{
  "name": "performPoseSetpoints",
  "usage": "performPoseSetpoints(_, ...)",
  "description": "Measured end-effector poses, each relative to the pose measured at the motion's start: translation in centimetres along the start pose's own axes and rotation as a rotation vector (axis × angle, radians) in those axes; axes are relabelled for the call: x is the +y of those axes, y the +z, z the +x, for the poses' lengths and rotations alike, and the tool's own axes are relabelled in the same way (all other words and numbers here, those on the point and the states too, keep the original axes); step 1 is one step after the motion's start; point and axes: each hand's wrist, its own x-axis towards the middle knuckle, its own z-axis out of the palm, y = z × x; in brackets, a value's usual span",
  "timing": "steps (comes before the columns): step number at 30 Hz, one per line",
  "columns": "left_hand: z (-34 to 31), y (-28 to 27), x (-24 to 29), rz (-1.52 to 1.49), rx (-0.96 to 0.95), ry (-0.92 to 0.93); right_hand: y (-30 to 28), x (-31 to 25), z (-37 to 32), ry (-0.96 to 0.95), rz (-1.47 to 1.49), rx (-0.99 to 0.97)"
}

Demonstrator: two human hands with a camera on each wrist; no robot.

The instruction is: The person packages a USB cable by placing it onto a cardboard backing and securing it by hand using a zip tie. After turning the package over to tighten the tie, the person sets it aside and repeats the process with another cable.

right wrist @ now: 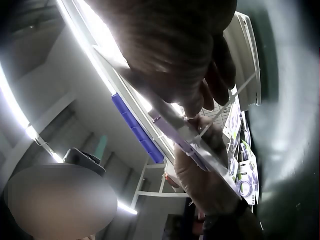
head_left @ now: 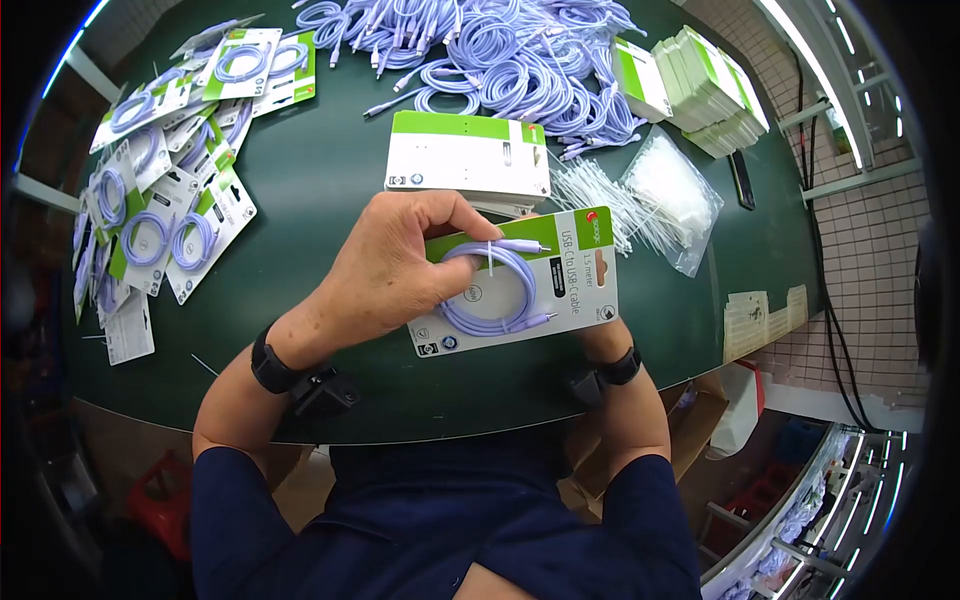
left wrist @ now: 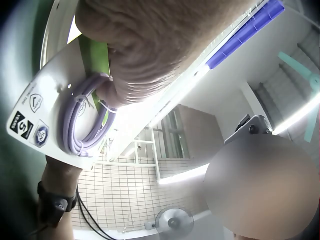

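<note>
left hand (head_left: 390,270) over backing card (head_left: 565,290), fingertips pinching purple cable coil (head_left: 495,305) at white tie (head_left: 489,258). right hand (right wrist: 175,45) beneath card, fingers curled round its edge. card held above green table (head_left: 320,190), near edge.

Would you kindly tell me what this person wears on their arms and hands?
The left hand and right hand are ungloved. Each wrist carries a black strap with a black camera mount. Short navy sleeves cover the upper arms.

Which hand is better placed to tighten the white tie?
Probably left. The left hand pinches the purple cable beside the white tie on the card; the right hand holds that card from behind.
</note>
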Motion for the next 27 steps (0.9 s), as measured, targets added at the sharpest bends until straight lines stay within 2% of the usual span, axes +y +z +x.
performPoseSetpoints(1,0.1,-0.1,0.1,-0.007,0.0,-0.002,0.3,0.6,-0.7,-0.085,-0.095,0.016)
performPoseSetpoints(2,0.2,-0.2,0.2,-0.006,0.004,0.004,0.2,1.0,-0.8,-0.091,-0.098,0.013)
performPoseSetpoints(5,0.1,-0.1,0.2,-0.025,-0.023,-0.021,-0.3,1.7,-1.5,0.168,0.257,0.014)
performPoseSetpoints(10,0.1,0.2,-0.2,-0.017,-0.037,-0.019,-0.2,1.9,-0.9,0.19,0.376,0.009)
performPoseSetpoints(14,0.3,0.2,-0.4,0.028,-0.034,-0.005,-0.3,2.0,-0.4,0.068,0.164,-0.089)
performPoseSetpoints(18,0.1,0.5,-0.3,0.031,-0.025,0.001,0.5,1.8,-0.4,0.148,0.302,0.023)
performPoseSetpoints(22,0.1,0.4,-0.7,0.035,-0.054,0.002,0.3,2.3,0.2,0.135,0.36,-0.023)
performPoseSetpoints(25,0.2,0.4,-0.7,0.041,-0.057,-0.031,1.0,1.2,1.1,0.157,0.665,-0.058)
performPoseSetpoints(27,0.3,0.5,-0.9,0.032,-0.064,-0.036,0.8,1.3,1.1,0.168,0.598,-0.057)
